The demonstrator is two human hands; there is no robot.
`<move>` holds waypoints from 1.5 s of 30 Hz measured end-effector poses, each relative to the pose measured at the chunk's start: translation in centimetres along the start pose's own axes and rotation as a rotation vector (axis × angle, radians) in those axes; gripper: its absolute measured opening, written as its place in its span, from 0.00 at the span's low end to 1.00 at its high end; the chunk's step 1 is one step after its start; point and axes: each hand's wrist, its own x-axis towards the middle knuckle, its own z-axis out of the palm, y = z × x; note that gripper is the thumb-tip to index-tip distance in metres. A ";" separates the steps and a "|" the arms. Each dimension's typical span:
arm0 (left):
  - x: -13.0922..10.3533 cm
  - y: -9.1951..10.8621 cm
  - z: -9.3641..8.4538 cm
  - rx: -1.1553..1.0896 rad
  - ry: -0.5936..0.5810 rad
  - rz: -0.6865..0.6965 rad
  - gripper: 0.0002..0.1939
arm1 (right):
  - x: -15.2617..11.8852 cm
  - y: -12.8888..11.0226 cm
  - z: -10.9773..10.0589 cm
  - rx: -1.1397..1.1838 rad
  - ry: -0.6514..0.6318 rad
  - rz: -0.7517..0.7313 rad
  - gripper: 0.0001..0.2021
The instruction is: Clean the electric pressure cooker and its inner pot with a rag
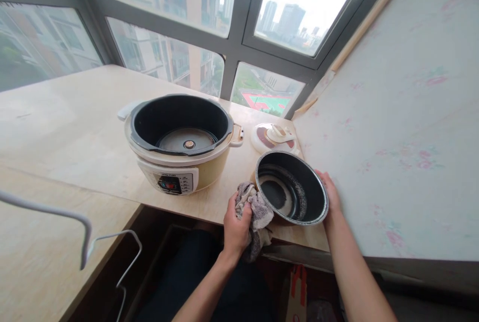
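Observation:
A crumpled grey-and-white cloth (258, 210) is bunched in my left hand (238, 224), touching or very close to the near left side of the black inner pot (312, 189). My right hand (331, 192) grips that pot by its right side, with most of its fingers hidden behind the wall. The pot is tilted toward me, and a pale ring marks its dark bottom. To the left stands the cream electric pressure cooker (209, 164), lidless, its heating plate (175, 138) showing inside. Its white and brown lid (275, 137) lies behind the pot.
The pale countertop (75, 112) runs along the window frame (232, 47). A flowered wall (404, 127) closes off the right side. A bent white metal rod (45, 209) juts in at lower left. A bag with red handles (297, 292) sits below the counter.

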 end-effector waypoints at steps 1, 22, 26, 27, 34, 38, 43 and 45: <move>0.1 0.0 0.0 0.000 -0.005 -0.007 0.25 | -0.8 0.6 -0.3 0.066 0.025 0.046 0.26; -1.3 3.3 -2.6 -0.259 0.145 -0.036 0.28 | -24.9 6.5 6.0 0.104 -0.021 0.247 0.26; -2.3 5.5 -3.8 -0.350 0.227 0.021 0.31 | -25.3 2.9 8.0 0.152 -0.232 0.053 0.31; -2.5 6.1 -4.1 -0.365 0.208 0.047 0.31 | -25.3 2.3 8.3 0.119 -0.282 0.001 0.31; -2.6 10.4 -6.7 -0.385 -0.107 0.224 0.42 | -24.7 0.6 10.5 -0.132 -0.580 -0.147 0.25; -1.0 11.8 -8.4 -0.289 0.116 0.204 0.33 | -22.7 -3.2 12.8 -0.269 -0.769 -0.435 0.25; 0.8 13.9 -11.1 -0.204 0.336 0.288 0.28 | -20.2 -9.5 14.7 -0.385 -1.121 -0.584 0.32; 1.7 15.3 -12.4 -0.190 0.456 0.374 0.27 | -19.1 -11.2 15.0 -0.366 -1.172 -0.563 0.34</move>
